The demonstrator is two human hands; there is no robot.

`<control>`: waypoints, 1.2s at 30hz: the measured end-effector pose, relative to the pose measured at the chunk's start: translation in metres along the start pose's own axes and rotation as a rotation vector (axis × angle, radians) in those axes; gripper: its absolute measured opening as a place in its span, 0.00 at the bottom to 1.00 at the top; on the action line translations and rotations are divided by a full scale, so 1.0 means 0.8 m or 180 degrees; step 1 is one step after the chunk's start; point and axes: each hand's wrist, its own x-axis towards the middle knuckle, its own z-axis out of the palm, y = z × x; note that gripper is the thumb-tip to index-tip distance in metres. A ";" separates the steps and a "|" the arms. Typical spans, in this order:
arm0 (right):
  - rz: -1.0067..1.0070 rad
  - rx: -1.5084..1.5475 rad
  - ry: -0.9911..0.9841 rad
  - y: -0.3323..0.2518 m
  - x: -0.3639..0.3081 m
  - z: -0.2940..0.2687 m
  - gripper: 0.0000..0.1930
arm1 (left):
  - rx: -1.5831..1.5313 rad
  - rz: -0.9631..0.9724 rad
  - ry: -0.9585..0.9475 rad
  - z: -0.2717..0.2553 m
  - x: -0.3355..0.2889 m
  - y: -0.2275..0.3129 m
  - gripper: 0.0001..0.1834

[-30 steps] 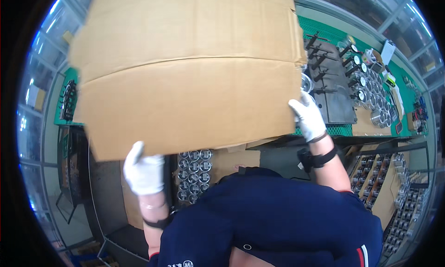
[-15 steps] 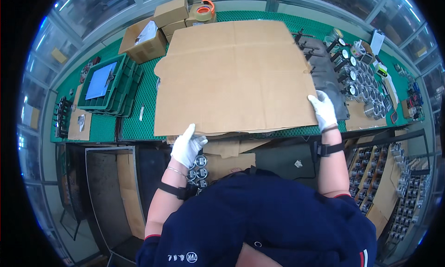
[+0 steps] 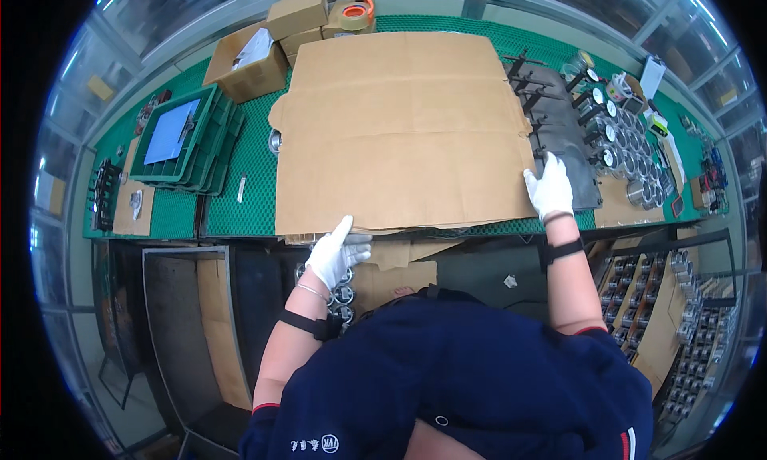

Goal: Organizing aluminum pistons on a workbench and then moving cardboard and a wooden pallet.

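Observation:
A wide brown cardboard sheet [image 3: 403, 152] lies over the middle of the green-matted bench. Further cardboard layers show under its near edge, and a round metal part [image 3: 276, 141] peeks out at its left side. My left hand [image 3: 335, 254], in a white glove, is at the near edge towards the left. Its thumb rests over the cardboard and its fingers stretch out just below the edge. At the right edge is my gloved right hand [image 3: 551, 190], fingers spread, thumb against the cardboard. What lies beneath the sheet is mostly hidden.
Black upright fixtures [image 3: 527, 84] stand on a grey plate [image 3: 563, 132] right of the sheet, beside several metal rings [image 3: 631, 152]. Stacked green crates [image 3: 192, 160] and an open carton [image 3: 249, 75] are at the left. More metal parts [image 3: 342, 296] sit below the bench edge.
The cardboard sheet has shifted slightly right and settled flatter, uncovering more of the fixtures and the round part. My right hand's fingers have spread; my left hand has moved right and its fingers have straightened.

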 end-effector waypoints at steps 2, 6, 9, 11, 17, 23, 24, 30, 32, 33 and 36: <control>-0.0875 0.0692 0.0771 -0.039 -0.027 -0.014 0.24 | 0.1252 -0.0287 -0.0032 0.001 -0.034 0.014 0.26; -0.2254 0.2002 -0.0886 -0.142 -0.115 -0.033 0.16 | 0.3117 0.0910 -0.0705 -0.004 -0.149 0.064 0.20; -0.2460 0.1791 -0.2881 -0.177 -0.171 0.017 0.15 | 0.3586 0.3031 -0.1048 0.033 -0.290 0.131 0.09; -0.3071 0.1067 -0.3758 -0.194 -0.198 0.059 0.18 | 0.3217 0.3580 -0.2891 0.019 -0.355 0.148 0.09; -0.3654 0.0381 -0.4821 -0.253 -0.257 0.132 0.17 | 0.3457 0.3084 0.0088 -0.040 -0.500 0.092 0.13; -0.3641 -0.0465 -0.4744 -0.302 -0.338 0.215 0.18 | 0.2475 0.3007 0.0891 -0.175 -0.538 -0.037 0.12; -0.3458 -0.0627 -0.4649 -0.295 -0.332 0.244 0.18 | 0.1150 0.2920 0.1520 -0.221 -0.480 -0.089 0.15; -0.3502 -0.1409 -0.4703 -0.301 -0.430 0.373 0.20 | 0.1642 -0.0161 0.3287 -0.462 -0.354 -0.336 0.20; -0.3363 -0.1536 -0.4704 -0.284 -0.453 0.430 0.21 | 0.2163 -0.1066 0.2884 -0.494 -0.310 -0.410 0.20; -0.3390 -0.1634 -0.4651 -0.274 -0.460 0.459 0.22 | 0.2425 -0.1453 0.2633 -0.503 -0.288 -0.440 0.21; -0.3079 -0.1822 -0.4541 -0.259 -0.468 0.510 0.21 | 0.2525 -0.1813 0.2221 -0.505 -0.261 -0.511 0.21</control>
